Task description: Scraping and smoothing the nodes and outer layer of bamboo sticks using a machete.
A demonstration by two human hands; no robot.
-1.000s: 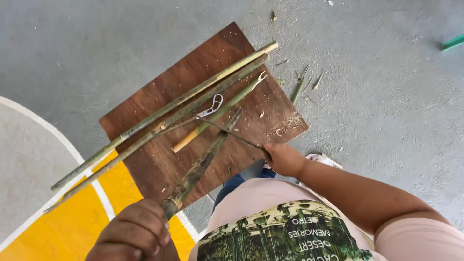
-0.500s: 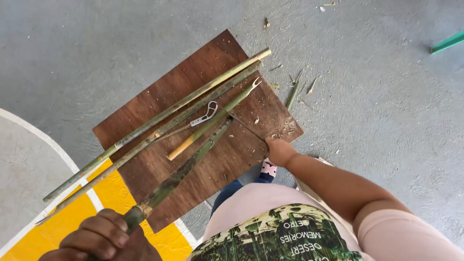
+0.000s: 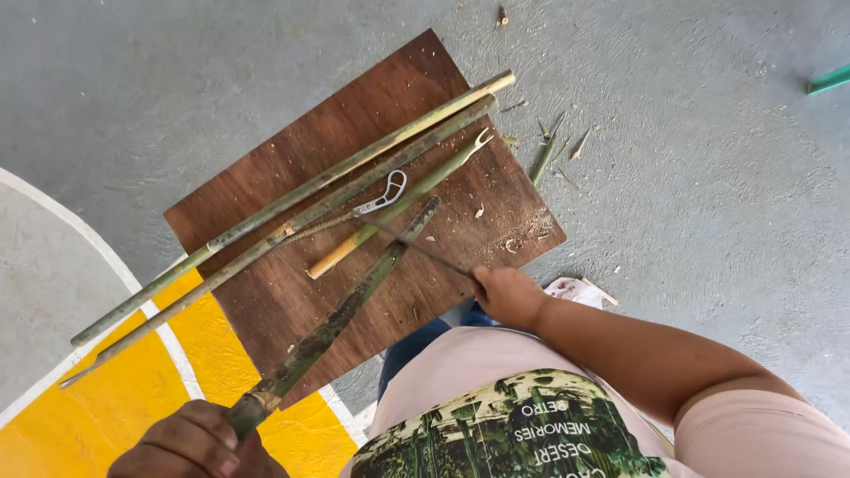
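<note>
My left hand (image 3: 199, 443) grips the lower end of a dark green bamboo strip (image 3: 345, 305) that slants up across a brown wooden board (image 3: 292, 301). In my right hand (image 3: 509, 296) is a thin dark blade (image 3: 425, 252), whose tip meets the strip near its upper end. Beside the strip on the board lie two long bamboo poles (image 3: 301, 199), a shorter split stick with a forked tip (image 3: 398, 208), and a slim metal tool with a white looped handle (image 3: 382, 196).
The board rests on a grey concrete floor with a yellow patch edged by a white line (image 3: 181, 358). Bamboo shavings (image 3: 549, 155) lie right of the board. A green object (image 3: 828, 81) shows at the right edge. My knees are below.
My left hand has drawn down and left with the strip, then steadied. The right hand stays at the board's near edge with the blade against the strip.
</note>
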